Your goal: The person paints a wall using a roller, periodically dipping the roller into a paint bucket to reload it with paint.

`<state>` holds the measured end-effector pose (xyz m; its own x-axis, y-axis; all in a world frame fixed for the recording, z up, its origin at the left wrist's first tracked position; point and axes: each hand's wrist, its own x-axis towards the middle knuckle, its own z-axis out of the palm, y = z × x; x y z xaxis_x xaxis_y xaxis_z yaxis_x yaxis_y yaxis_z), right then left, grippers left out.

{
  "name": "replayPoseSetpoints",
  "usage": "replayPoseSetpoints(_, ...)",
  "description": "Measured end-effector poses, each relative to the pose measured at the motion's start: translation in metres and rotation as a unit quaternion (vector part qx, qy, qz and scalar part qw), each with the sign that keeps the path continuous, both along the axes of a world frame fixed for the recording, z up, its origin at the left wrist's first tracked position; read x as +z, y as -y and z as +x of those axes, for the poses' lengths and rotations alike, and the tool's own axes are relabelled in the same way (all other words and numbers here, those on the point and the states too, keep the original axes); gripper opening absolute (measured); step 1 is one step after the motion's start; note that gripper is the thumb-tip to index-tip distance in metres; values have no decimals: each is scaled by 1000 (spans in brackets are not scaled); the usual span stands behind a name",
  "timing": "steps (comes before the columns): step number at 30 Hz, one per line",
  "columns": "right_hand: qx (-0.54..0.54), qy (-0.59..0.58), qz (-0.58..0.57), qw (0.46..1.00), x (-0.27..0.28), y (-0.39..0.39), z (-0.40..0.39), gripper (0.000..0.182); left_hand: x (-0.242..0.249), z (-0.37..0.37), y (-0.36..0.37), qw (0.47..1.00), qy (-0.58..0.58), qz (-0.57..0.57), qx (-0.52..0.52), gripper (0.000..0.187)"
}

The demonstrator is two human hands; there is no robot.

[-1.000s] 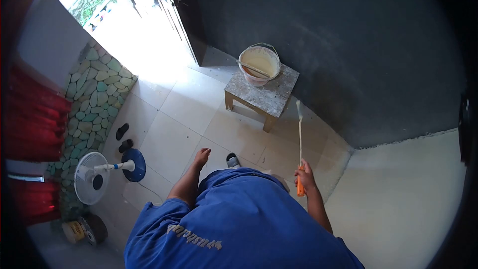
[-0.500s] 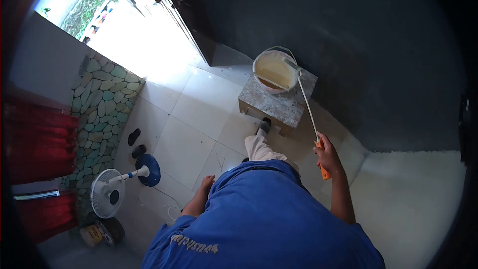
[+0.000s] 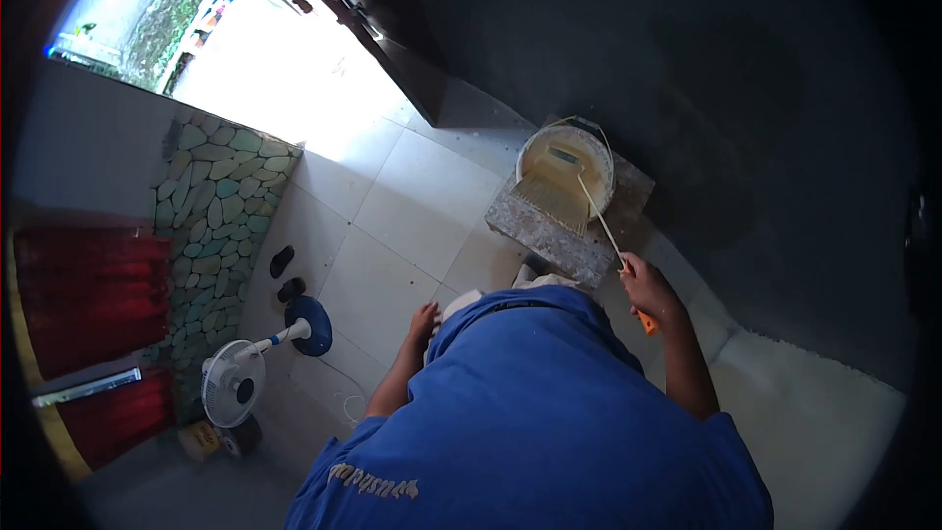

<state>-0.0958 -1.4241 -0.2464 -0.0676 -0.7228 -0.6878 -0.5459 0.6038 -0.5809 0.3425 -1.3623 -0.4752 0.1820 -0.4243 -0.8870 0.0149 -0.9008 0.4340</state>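
A paint roller (image 3: 605, 224) with an orange handle is gripped in my right hand (image 3: 650, 291). Its long thin shaft reaches up to the roller head, which lies inside a white bucket (image 3: 610, 172) of cream paint. A ridged tray or grid (image 3: 552, 201) slopes inside the bucket. Beneath the bucket is a paint-stained, speckled stool (image 3: 535, 233). My left hand (image 3: 425, 320) hangs beside my body with nothing in it, its fingers apart and slightly bent.
A standing fan (image 3: 235, 383) and dark slippers (image 3: 283, 261) are at the left. The open door (image 3: 392, 69) is at the top, with a dark wall (image 3: 765, 118) at the right. Red curtains (image 3: 93, 294) hang at the far left.
The roller head has moved from the bucket's right rim down into the bucket. The ridged surface now shows. The view has shifted, and my body is closer to the stool.
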Motion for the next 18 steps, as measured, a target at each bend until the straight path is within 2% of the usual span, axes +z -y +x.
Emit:
replayPoseSetpoints(1,8,-1,-1,1000,-1,5,-3,37,5,-9,17,1000,-9,-15,-1,49)
replayPoseSetpoints(3,-2,3,10,1000,1,13,-4,37,-14,-15,42,994,-24,-90,-54,46)
replayPoseSetpoints(4,1,-5,28,1000,9,18,-3,37,-20,-17,51,994,-24,-86,-59,46)
replayPoseSetpoints(6,-2,-11,50,999,13,22,-2,37,-23,-21,70,981,3,-149,-127,42)
replayPoseSetpoints(10,-15,2,90,996,16,26,-5,36,-25,-17,100,986,5,-137,-92,39)
replayPoseSetpoints(13,-21,4,115,993,27,31,1,35,-39,-4,112,986,-8,-119,-112,39)
replayPoseSetpoints(14,-18,0,130,991,30,33,4,34,-46,1,115,975,23,-141,-169,39)
replayPoseSetpoints(15,-27,-1,132,991,29,34,6,34,-54,6,120,974,19,-139,-177,39)
replayPoseSetpoints(18,-36,-5,122,992,21,35,17,33,-80,29,140,966,17,-50,-253,38)
